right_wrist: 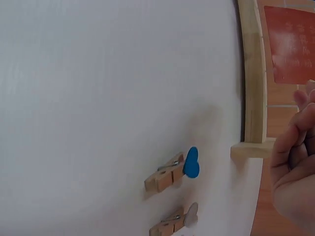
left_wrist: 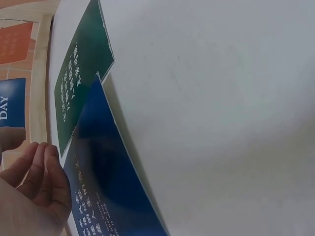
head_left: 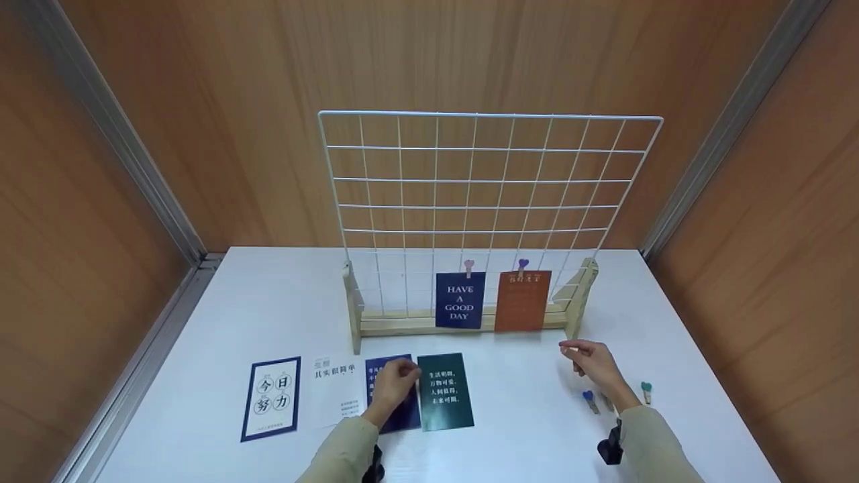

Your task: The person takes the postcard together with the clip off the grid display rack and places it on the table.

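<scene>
My left hand (head_left: 394, 386) hovers over the upper part of a dark blue card (head_left: 405, 417), its fingertips near the left edge of a green card (head_left: 445, 391). In the left wrist view, thumb and fingers stand apart with nothing seen between them. That blue card (left_wrist: 110, 162) overlaps a corner of the green one, with a shadow along its edge. My right hand (head_left: 599, 367) is loosely curled in front of the rack's right foot; no object shows in it. Beside it lie a clothespin with a blue heart (head_left: 590, 401), a pale-heart clothespin (right_wrist: 172, 222) and a green-heart clothespin (head_left: 646, 392).
A white wire grid (head_left: 493, 180) stands in a wooden base (head_left: 402, 326). Clothespins hold a blue "HAVE A GOOD DAY" card (head_left: 460, 300) and an orange card (head_left: 522, 302) on it. A white card (head_left: 335, 392) and a blue-bordered card (head_left: 271, 398) lie at left. Wooden walls surround the table.
</scene>
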`<state>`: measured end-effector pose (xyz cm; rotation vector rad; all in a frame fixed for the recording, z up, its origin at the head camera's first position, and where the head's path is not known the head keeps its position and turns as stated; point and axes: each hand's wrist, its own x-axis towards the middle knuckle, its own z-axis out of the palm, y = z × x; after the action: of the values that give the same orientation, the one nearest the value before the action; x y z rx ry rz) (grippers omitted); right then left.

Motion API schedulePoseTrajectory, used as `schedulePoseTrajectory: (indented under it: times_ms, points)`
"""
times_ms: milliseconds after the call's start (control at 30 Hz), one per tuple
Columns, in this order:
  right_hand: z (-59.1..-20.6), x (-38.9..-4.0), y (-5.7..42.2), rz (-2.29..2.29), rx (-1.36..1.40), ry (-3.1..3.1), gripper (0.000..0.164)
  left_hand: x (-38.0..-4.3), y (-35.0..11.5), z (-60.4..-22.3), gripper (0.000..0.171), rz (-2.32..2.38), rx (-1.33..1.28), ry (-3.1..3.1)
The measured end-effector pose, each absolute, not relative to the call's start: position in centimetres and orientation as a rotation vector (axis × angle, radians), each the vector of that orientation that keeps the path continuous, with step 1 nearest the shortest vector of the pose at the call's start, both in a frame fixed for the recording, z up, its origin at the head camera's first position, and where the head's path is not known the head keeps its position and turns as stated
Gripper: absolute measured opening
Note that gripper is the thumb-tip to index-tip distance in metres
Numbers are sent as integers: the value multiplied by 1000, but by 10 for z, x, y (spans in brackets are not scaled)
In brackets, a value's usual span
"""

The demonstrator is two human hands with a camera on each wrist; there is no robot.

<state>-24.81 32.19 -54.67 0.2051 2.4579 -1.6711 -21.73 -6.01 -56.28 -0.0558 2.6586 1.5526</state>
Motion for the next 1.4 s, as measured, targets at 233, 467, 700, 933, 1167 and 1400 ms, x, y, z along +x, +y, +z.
schedulePoseTrajectory:
  times_ms: [233,467,700,933,1167,1400]
  points:
    - [-544,-257,305,-1734,182,2450,34,-222,-59,-560,14,1476,-73,2705]
    - [-539,-262,290,-1757,208,2470,31,-228,-59,-558,14,1429,-45,2763]
    - [-529,-269,275,-1809,211,2469,30,-233,-58,-554,15,1402,-47,2813]
    - [-520,-274,259,-1855,189,2468,32,-238,-57,-548,15,1399,13,2853]
    - [-508,-282,246,-1862,162,2469,32,-245,-56,-539,18,1408,32,2867]
    - [-496,-287,235,-1819,145,2517,29,-251,-53,-533,20,1380,55,2904]
